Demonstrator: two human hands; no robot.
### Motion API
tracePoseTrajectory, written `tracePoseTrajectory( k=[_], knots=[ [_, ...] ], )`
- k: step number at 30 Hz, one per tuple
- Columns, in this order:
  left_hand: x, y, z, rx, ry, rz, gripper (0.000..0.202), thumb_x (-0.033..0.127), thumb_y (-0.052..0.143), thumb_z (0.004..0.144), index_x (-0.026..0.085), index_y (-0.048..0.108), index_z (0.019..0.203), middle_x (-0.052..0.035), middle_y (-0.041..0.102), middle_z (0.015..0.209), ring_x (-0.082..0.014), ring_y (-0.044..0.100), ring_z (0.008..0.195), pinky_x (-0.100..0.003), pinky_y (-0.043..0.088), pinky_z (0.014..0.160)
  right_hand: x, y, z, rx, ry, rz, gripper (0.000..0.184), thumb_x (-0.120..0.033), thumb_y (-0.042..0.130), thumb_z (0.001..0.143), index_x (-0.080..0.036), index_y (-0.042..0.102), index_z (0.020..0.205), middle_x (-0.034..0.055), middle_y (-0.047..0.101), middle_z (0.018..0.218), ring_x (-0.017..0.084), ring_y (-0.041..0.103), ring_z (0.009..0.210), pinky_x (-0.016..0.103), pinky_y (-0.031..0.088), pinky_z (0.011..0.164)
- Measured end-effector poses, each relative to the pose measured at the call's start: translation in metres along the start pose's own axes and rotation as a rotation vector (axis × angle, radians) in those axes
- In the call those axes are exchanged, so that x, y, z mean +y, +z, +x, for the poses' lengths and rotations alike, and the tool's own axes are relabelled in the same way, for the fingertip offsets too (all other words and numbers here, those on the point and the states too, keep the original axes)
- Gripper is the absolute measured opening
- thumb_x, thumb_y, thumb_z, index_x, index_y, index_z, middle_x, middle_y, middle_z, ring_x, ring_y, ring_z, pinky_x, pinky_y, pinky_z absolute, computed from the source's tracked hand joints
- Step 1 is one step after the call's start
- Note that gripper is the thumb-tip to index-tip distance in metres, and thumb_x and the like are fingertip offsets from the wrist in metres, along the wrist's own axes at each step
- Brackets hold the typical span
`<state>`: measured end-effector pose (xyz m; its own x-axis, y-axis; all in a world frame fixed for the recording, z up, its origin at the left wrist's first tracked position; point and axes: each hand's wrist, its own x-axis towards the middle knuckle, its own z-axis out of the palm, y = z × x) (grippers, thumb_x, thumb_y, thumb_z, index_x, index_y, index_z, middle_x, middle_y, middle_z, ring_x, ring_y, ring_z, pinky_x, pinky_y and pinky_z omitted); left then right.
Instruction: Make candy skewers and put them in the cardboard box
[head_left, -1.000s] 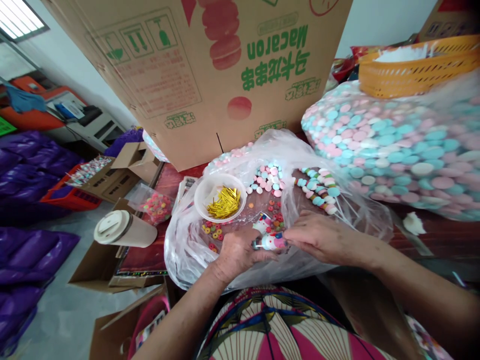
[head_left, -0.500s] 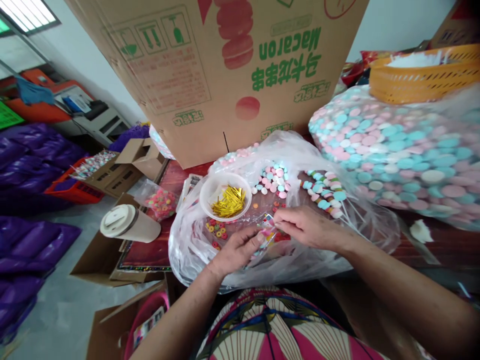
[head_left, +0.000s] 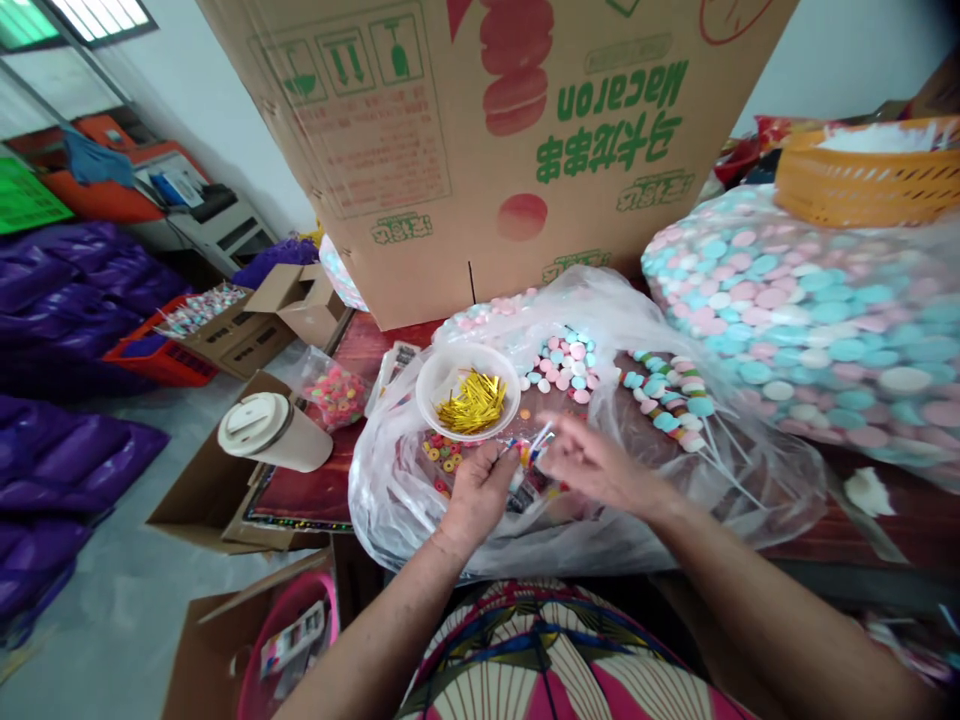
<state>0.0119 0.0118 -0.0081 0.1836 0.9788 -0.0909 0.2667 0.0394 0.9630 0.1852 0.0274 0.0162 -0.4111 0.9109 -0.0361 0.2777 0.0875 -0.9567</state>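
Note:
My left hand (head_left: 480, 488) is closed, pinching a small clear packet with colourful print (head_left: 528, 455) between thumb and fingers. A short white stick (head_left: 541, 437) juts from the packet's upper end. Close at its right side is my right hand (head_left: 600, 465), its fingers smeared by motion, so its grip is unclear. Behind my left hand stands a white bowl (head_left: 424, 402) of gold twist ties (head_left: 474, 402). Ring-shaped candies (head_left: 448, 455) lie beside that hand on a clear plastic sheet (head_left: 390, 520). Further back are loose pastel candy discs (head_left: 564, 362), and skewered candies (head_left: 671, 400) lie to the right.
A large cardboard box (head_left: 465, 240) stands upright behind. To the right bulges a clear bag of pastel candies (head_left: 810, 310), with an orange basket (head_left: 832, 180) on top. A lidded cup (head_left: 300, 440) and a bag of ring candies (head_left: 335, 393) stand left, near the table edge.
My right hand has shifted away from the packet, its fingers now blurred. In my left hand the packet has turned, and a white stick now shows at its top. The camera view has shifted left.

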Motion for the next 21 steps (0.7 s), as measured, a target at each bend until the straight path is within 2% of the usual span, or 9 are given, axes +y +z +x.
tracePoseTrajectory(
  k=[2,4,6,8,11,14,18,19,21],
  knots=[
    [0.0,0.003,-0.002,0.061,0.055,0.043,0.032,0.044,0.048,0.087,0.018,0.049,0.069,0.0015,0.051,0.063,-0.0121,0.047,0.063,-0.026,0.041,0.064,0.009,0.019,-0.002,0.005,0.115,0.078,0.023,-0.043,0.052,0.084,-0.02,0.052,0.083,-0.0052,0.051,0.055,0.011,0.047,0.043,0.023,0.039,0.043],
    [0.001,0.003,-0.005,0.056,0.001,-0.032,0.029,0.046,0.048,0.087,0.018,0.051,0.08,0.001,0.054,0.066,-0.0117,0.047,0.058,-0.025,0.041,0.057,0.014,0.037,-0.004,0.112,0.153,0.136,0.028,-0.045,0.048,0.086,-0.021,0.048,0.071,-0.0045,0.051,0.052,0.011,0.048,0.04,0.023,0.04,0.041],
    [0.003,-0.001,-0.007,-0.102,-0.135,-0.188,0.034,0.051,0.043,0.089,0.018,0.051,0.09,0.0013,0.055,0.066,-0.0103,0.045,0.05,-0.022,0.037,0.046,0.014,0.049,-0.005,0.19,0.124,0.216,0.029,-0.047,0.047,0.086,-0.021,0.049,0.072,-0.0036,0.054,0.056,0.012,0.053,0.043,0.024,0.044,0.044],
    [0.007,-0.01,-0.007,-0.326,-0.201,-0.272,0.038,0.053,0.039,0.09,0.017,0.051,0.086,0.0006,0.055,0.065,-0.0094,0.043,0.047,-0.021,0.035,0.043,0.01,0.052,-0.006,0.168,0.11,0.292,0.03,-0.048,0.045,0.087,-0.022,0.049,0.075,-0.0036,0.056,0.058,0.012,0.055,0.044,0.025,0.045,0.045],
    [0.013,-0.024,-0.002,-0.49,-0.061,-0.177,0.036,0.047,0.045,0.09,0.015,0.054,0.078,-0.0019,0.058,0.073,-0.0118,0.05,0.064,-0.024,0.043,0.061,0.005,0.047,-0.002,0.167,0.082,0.094,0.027,-0.044,0.042,0.088,-0.022,0.048,0.073,-0.0034,0.054,0.056,0.012,0.053,0.043,0.023,0.041,0.044],
    [0.015,-0.031,0.004,-0.457,0.074,-0.072,0.026,0.039,0.051,0.087,0.015,0.058,0.081,-0.0011,0.058,0.081,-0.0149,0.051,0.081,-0.026,0.042,0.079,0.001,0.038,0.006,0.279,-0.122,-0.421,0.026,-0.032,0.042,0.088,-0.021,0.049,0.065,-0.0008,0.052,0.054,0.012,0.05,0.048,0.023,0.037,0.05],
    [0.012,-0.035,0.002,-0.427,-0.061,-0.054,0.026,0.034,0.045,0.086,0.016,0.058,0.073,-0.0007,0.058,0.076,-0.0149,0.052,0.074,-0.026,0.043,0.072,-0.002,0.021,0.013,0.468,-0.363,-0.801,0.025,-0.021,0.038,0.09,-0.017,0.061,0.079,0.006,0.062,0.065,0.017,0.056,0.063,0.028,0.043,0.061],
    [0.011,-0.036,0.001,-0.413,-0.106,-0.061,0.027,0.034,0.043,0.086,0.017,0.059,0.071,-0.0011,0.058,0.073,-0.015,0.052,0.07,-0.026,0.043,0.068,-0.003,0.017,0.013,0.447,-0.464,-0.868,0.025,-0.019,0.038,0.09,-0.015,0.063,0.091,0.01,0.067,0.079,0.02,0.06,0.078,0.032,0.045,0.071],
    [0.009,-0.039,-0.002,-0.388,-0.147,-0.071,0.026,0.034,0.045,0.082,0.017,0.059,0.068,-0.0018,0.059,0.07,-0.0158,0.053,0.066,-0.027,0.044,0.063,-0.006,0.012,0.011,0.222,-0.734,-1.003,0.033,-0.014,0.037,0.089,-0.013,0.059,0.114,0.0153,0.065,0.112,0.026,0.052,0.111,0.044,0.039,0.094]
  ],
)
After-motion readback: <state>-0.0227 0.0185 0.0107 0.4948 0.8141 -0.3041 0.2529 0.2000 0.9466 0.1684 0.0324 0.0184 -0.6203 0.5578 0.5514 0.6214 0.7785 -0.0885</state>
